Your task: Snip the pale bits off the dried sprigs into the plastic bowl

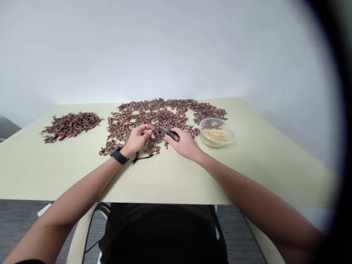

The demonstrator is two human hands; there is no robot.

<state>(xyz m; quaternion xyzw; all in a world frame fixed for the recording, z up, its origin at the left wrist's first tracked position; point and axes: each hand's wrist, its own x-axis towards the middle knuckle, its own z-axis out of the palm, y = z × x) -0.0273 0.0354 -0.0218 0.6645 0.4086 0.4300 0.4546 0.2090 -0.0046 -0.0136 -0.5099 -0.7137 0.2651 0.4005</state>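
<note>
My left hand is curled over the near edge of a wide spread of dried reddish-brown plant pieces, its fingertips pinched together. I cannot tell whether they hold a small piece. My right hand is shut on small black-handled snips, whose metal tips point left toward my left fingertips. The two hands are close but apart. A black cord-like object lies on the table just below my left hand.
A dark red heap of dried pods lies at the left of the pale green table. A clear plastic bowl holding yellow bits stands at the right. A black watch circles my left wrist.
</note>
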